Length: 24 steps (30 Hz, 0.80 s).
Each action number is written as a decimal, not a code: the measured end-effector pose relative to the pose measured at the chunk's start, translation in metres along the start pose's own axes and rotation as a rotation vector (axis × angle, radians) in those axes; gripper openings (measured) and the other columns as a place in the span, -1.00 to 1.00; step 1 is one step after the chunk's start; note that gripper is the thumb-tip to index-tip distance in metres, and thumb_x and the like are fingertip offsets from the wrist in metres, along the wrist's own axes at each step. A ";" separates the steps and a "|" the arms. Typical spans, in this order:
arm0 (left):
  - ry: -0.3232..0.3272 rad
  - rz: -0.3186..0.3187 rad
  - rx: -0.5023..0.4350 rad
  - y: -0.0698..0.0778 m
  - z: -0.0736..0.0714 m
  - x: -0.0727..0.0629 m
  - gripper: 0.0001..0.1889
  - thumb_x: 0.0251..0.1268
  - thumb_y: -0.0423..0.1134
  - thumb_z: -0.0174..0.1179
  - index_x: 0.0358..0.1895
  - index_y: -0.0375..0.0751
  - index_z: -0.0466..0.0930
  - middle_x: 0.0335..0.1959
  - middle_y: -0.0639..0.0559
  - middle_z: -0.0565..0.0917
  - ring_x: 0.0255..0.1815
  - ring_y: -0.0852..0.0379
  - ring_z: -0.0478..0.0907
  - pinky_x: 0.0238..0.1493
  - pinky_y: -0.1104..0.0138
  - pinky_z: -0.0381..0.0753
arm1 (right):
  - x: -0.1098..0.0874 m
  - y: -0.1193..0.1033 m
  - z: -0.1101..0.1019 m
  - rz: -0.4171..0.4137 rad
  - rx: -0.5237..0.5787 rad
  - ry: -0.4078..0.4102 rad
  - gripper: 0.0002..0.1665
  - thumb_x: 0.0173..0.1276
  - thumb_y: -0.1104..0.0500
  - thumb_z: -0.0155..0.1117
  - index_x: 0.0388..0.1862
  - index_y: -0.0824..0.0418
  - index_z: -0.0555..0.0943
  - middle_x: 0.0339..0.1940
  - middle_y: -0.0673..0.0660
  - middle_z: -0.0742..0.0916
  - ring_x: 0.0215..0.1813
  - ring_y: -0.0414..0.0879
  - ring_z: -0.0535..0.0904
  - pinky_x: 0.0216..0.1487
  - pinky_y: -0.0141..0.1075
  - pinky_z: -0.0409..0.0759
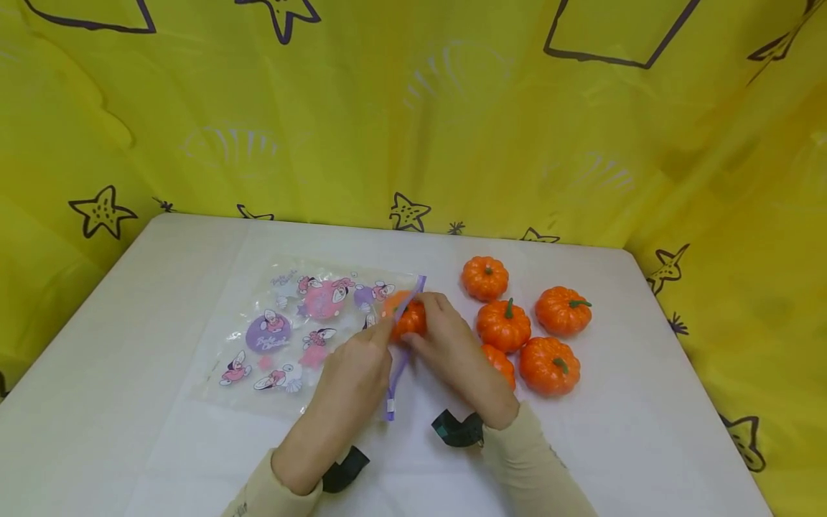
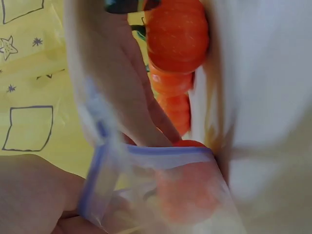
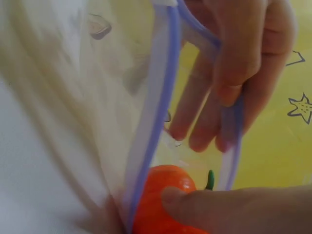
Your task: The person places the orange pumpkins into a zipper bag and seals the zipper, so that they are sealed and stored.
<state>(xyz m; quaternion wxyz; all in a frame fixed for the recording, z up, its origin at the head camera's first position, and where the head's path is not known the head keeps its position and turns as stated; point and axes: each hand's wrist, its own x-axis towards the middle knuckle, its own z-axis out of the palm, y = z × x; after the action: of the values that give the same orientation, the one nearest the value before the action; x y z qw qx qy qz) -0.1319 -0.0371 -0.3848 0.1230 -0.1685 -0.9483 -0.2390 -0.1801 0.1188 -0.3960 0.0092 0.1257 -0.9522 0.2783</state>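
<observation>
A clear zip bag (image 1: 237,342) with pink and purple cartoon prints lies flat on the table, its purple-edged mouth (image 3: 168,92) facing right and spread apart. My left hand (image 1: 357,370) pinches one lip of that mouth between thumb and fingers. With my right hand (image 1: 452,352) I hold a small orange toy pumpkin (image 1: 413,320) in the opening, partly inside the bag. The right wrist view shows the thumb (image 3: 219,207) against the pumpkin and its green stem (image 3: 210,180). Through the film, the left wrist view shows the pumpkin (image 2: 190,192) blurred.
Several more orange pumpkins (image 1: 503,326) sit grouped right of my right hand, one partly hidden behind the wrist. The white-covered table (image 1: 646,431) ends at a yellow curtain (image 1: 362,129) with starfish drawings. Dark wrist straps (image 1: 459,429) show below both hands.
</observation>
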 end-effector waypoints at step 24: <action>-0.042 0.001 -0.147 0.001 -0.007 -0.001 -0.66 0.35 -0.44 0.15 0.17 -0.38 0.58 -0.04 -0.22 0.75 -0.08 -0.08 0.74 -0.09 0.17 0.75 | -0.005 0.007 -0.019 -0.016 0.085 -0.134 -0.53 0.41 0.20 0.26 0.28 0.24 0.55 0.29 0.19 0.62 0.33 0.10 0.54 0.37 0.00 0.49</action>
<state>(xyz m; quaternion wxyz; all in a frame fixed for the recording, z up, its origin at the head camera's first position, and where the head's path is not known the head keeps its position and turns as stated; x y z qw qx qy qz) -0.1293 -0.0396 -0.3787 0.0904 -0.1828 -0.9304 -0.3045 -0.1777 0.1356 -0.3844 -0.0575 0.1521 -0.9370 0.3092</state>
